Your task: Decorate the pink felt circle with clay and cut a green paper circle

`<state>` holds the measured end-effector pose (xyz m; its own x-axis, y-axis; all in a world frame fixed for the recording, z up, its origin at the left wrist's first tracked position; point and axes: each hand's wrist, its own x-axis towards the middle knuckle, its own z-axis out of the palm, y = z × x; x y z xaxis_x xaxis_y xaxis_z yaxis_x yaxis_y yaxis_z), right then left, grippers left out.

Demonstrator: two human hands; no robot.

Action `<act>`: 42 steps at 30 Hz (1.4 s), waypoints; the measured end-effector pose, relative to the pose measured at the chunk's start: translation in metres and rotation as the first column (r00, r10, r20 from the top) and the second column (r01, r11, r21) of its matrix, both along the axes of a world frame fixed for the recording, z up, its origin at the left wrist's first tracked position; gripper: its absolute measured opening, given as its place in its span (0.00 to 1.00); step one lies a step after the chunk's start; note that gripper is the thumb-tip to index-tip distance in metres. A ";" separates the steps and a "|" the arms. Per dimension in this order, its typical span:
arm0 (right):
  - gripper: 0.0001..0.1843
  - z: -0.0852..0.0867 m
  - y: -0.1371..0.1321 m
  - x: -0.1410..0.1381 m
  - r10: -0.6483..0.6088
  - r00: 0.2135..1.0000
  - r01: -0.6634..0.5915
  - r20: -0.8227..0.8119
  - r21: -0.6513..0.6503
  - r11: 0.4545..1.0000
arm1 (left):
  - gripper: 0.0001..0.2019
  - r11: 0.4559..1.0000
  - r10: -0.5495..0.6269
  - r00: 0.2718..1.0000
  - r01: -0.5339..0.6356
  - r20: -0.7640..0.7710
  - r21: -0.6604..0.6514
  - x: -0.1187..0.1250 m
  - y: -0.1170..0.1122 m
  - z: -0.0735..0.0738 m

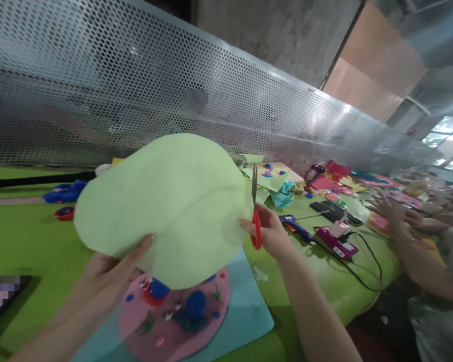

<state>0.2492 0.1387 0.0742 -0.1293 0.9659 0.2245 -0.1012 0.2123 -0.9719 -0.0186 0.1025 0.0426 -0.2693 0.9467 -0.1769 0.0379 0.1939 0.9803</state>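
My left hand (pixel 109 271) pinches the lower edge of a large pale green paper sheet (pixel 166 206) and holds it up above the table. My right hand (pixel 270 234) grips red-handled scissors (pixel 255 211) whose blades point upward at the sheet's right edge. Under the sheet lies a round pink felt piece (pixel 181 322) with small blue, red and green decorations, resting on a light blue sheet (pixel 245 306).
The green table (pixel 30 241) stretches along a perforated metal wall (pixel 98 90). A blue glue gun (pixel 294 226), a purple device with cables (pixel 337 240), a dark phone (pixel 324 208) and coloured paper scraps (pixel 275 178) lie to the right. Another person's arms (pixel 411 236) reach in from the right.
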 end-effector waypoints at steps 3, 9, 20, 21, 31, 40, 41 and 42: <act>0.20 0.002 0.003 0.006 -0.073 0.997 0.073 -0.015 0.003 0.997 | 0.41 0.999 -0.015 0.965 0.025 0.263 -0.036 -0.002 0.001 0.002; 0.20 0.003 0.006 0.016 -0.103 0.994 0.103 0.033 -0.017 0.994 | 0.32 0.992 -0.067 0.880 0.108 0.471 -0.060 -0.011 0.001 0.014; 0.19 0.000 0.012 0.017 -0.091 0.995 0.091 -0.033 0.004 0.996 | 0.25 0.996 -0.081 0.971 0.070 0.226 0.056 -0.012 0.008 0.018; 0.19 -0.002 0.013 0.015 -0.080 0.996 0.080 -0.034 0.003 0.997 | 0.25 0.997 -0.062 0.967 0.047 0.245 0.068 -0.011 0.008 0.017; 0.17 0.000 0.009 0.016 -0.044 0.999 0.044 -0.032 0.005 0.999 | 0.25 0.966 -0.250 0.876 0.252 0.413 0.051 -0.020 0.006 0.022; 0.20 -0.004 0.014 0.013 -0.047 0.998 0.048 -0.046 0.022 0.999 | 0.33 0.991 -0.098 0.930 0.058 0.355 0.123 -0.012 0.010 0.026; 0.20 -0.003 0.014 0.012 -0.036 0.999 0.037 -0.038 0.022 0.999 | 0.33 0.990 -0.092 0.925 0.045 0.369 0.134 -0.014 0.011 0.025; 0.19 -0.002 0.013 0.012 -0.024 0.999 0.025 -0.031 0.026 0.999 | 0.33 0.989 -0.080 0.921 0.026 0.382 0.146 -0.015 0.012 0.026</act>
<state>0.2614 0.1521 0.0720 -0.0981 0.9624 0.2534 -0.1249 0.2407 -0.9625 -0.0338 0.1146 0.0682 -0.1548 0.9799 -0.1261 -0.3415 0.0666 0.9375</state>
